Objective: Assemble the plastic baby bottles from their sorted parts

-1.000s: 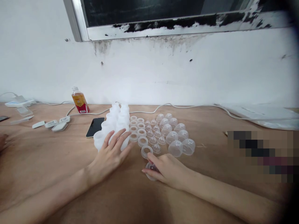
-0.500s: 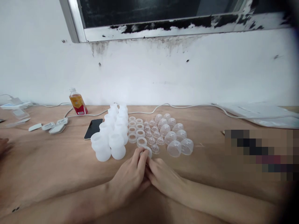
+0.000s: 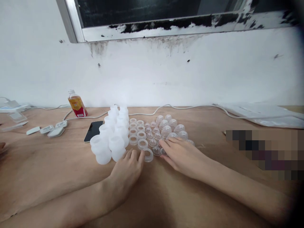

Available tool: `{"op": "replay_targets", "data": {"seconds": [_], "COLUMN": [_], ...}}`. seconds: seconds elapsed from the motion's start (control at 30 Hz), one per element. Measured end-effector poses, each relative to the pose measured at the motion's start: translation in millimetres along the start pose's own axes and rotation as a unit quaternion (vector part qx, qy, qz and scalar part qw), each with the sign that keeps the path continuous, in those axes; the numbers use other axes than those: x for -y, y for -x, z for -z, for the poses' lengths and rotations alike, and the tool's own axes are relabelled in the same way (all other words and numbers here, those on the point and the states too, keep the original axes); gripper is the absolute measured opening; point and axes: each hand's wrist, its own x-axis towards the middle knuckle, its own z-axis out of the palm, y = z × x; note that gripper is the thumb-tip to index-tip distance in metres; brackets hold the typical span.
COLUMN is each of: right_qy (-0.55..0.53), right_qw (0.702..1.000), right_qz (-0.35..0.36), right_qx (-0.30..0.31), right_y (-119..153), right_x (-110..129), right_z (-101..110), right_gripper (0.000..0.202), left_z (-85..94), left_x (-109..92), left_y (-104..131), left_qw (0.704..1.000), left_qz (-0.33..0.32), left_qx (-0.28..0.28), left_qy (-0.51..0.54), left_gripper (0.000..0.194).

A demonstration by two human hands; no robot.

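Note:
My left hand (image 3: 129, 166) rests low over the tabletop, its fingers bent down and close together. The index fingertip meets the left rim of the nearest translucent ring (image 3: 149, 159); whatever lies under the other fingers is hidden. My right hand (image 3: 184, 155) has its thumb and fingertips closed around a small clear nipple-shaped piece (image 3: 163, 151) at the near end of the nipple rows. Beside it sits another clear nipple (image 3: 156, 151). Frosted white bottles (image 3: 103, 155) stand in two rows at the left. Larger clear domes (image 3: 166, 132) fill the right side, partly covered by my right hand.
Behind the bottles lies a dark phone (image 3: 93, 131). A drink bottle (image 3: 78, 104) with a yellow and red label stands near the wall. A white cable (image 3: 190, 108) runs along the back. Small white cases (image 3: 56, 131) lie left, a plastic bag (image 3: 258, 114) right.
My hands, together in front of the rings before, are now apart. The right one has moved right to the nipples; the left has shifted slightly left. The nearest ring shows more fully.

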Motion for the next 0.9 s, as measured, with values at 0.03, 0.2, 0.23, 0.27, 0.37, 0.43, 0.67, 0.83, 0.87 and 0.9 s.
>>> {"op": "replay_targets", "data": {"seconds": [0.03,0.2,0.23,0.27,0.37,0.43,0.67,0.83,0.87,0.9], "right_qy": [0.018,0.08,0.086,0.091,0.103,0.103,0.088,0.055,0.051,0.049], "right_qw": [1.0,0.996,0.995,0.995,0.993,0.993,0.995,0.997,0.997,0.997], "right_qz": [0.005,0.039,0.044,0.048,0.056,0.057,0.041,0.031,0.031,0.03], "right_qx": [-0.006,-0.014,-0.014,-0.015,-0.019,-0.016,-0.024,-0.035,-0.039,-0.042], "right_y": [-1,-2,-3,-3,-3,-3,-5,-7,-8,-9], "right_x": [-1,-3,-3,-4,-4,-4,-5,-3,-3,-3], "right_z": [-2,-15,-17,-19,-23,-25,-30,-33,-33,-34], "right_gripper": [0.01,0.011,0.012,0.013,0.015,0.015,0.015,0.016,0.016,0.016], "left_z": [-0.2,-1.5,-2.3,-3.5,-9.5,-14.6,-25.4,-27.6,-27.5,-27.2], "left_x": [0,4,6,8,11,11,8,10,9,9], "left_y": [-2,-9,-9,-10,-10,-10,-8,-9,-9,-9], "left_qw": [1.0,1.0,1.0,1.0,0.996,0.992,0.994,0.992,0.992,0.993], "left_qz": [0.001,0.003,0.001,-0.001,-0.023,-0.053,-0.06,-0.065,-0.064,-0.062], "left_qx": [0.005,0.009,-0.003,-0.021,-0.086,-0.11,-0.087,-0.082,-0.08,-0.085], "left_qy": [-0.009,-0.011,-0.011,-0.014,-0.021,-0.012,0.035,0.064,0.066,0.061], "left_gripper": [0.04,0.044,0.044,0.044,0.042,0.038,0.029,0.028,0.029,0.028]}}
